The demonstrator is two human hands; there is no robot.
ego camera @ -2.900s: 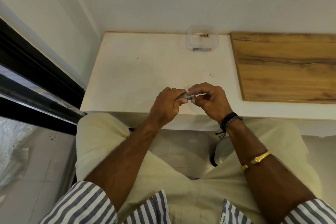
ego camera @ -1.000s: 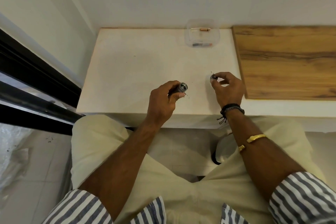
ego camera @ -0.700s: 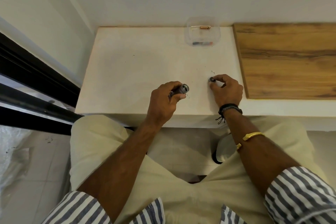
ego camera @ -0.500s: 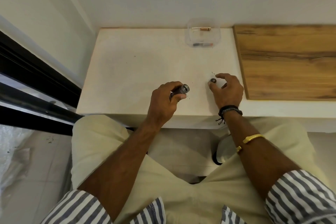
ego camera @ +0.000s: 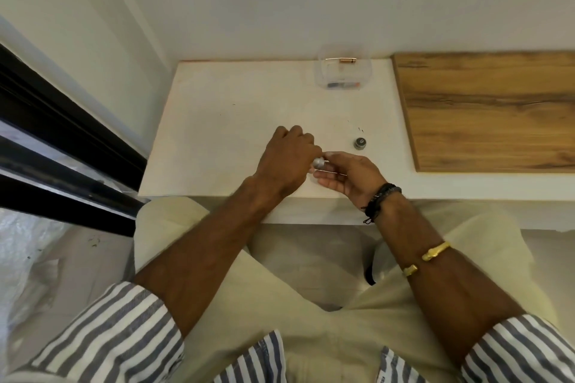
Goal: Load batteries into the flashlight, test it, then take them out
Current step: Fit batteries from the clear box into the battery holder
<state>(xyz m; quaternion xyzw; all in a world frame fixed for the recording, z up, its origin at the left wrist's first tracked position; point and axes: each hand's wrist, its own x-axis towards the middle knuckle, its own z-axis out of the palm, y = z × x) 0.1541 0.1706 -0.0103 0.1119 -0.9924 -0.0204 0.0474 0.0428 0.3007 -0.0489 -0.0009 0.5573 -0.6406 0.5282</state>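
The flashlight [ego camera: 318, 162] is gripped in the clenched left hand [ego camera: 287, 158] above the tabletop's [ego camera: 236, 121] front edge. The right hand [ego camera: 348, 176] is cupped open just beside its end. The cap [ego camera: 360, 143] is placed apart, toward the right edge.

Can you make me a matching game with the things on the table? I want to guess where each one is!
Things:
1. flashlight
2. cap
3. clear box
4. wood board

Places:
A. at the back of the table, by the wall
B. in the left hand's grip
C. covering the table's right side
D. alone on the table, beyond the right hand

Pairs: 1-B, 2-D, 3-A, 4-C
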